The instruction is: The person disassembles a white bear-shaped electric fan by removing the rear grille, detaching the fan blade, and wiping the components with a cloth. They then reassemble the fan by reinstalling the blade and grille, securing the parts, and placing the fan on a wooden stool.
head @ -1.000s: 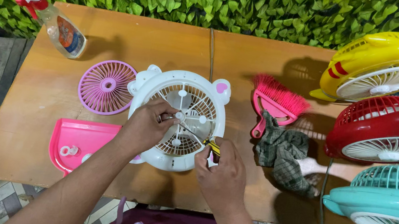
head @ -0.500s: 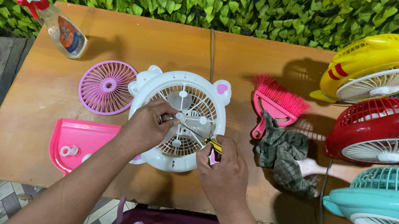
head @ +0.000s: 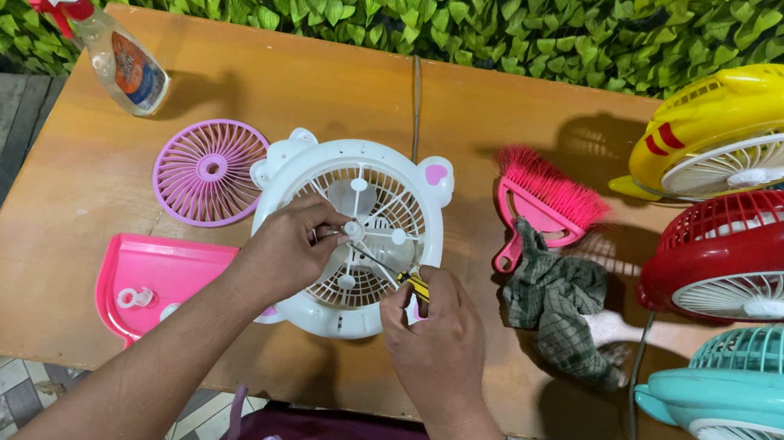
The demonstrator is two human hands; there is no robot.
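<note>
**Two hands on a small white fan**

The left hand [head: 290, 249] is curled up, with its fingertips pinched at the middle of the round white plastic fan with little ears [head: 347, 234]. It touches the hub, and the fingers are almost shut around it. The right hand [head: 437, 335] is closed tight on a thin screwdriver with a yellow and black handle [head: 384, 266]. The metal tip points at the middle of the fan, right by the left fingers.

The white fan lies flat in the middle of the brown wooden tabletop [head: 260, 72]. Its grill faces up.

Just to the left of the fan lies a round purple plastic fan grill [head: 209, 172]. Below that grill is a pink plastic dustpan [head: 156, 285], partly under the left arm. In the far left corner stands a clear spray bottle with a red and white top [head: 103, 39].

To the right of the fan is a pink hand brush [head: 544, 202], touching a crumpled grey-green cloth [head: 560, 308]. At the right edge sit three more fans: a yellow one [head: 752, 131], a red one [head: 761, 256] and a teal one [head: 762, 400].
</note>
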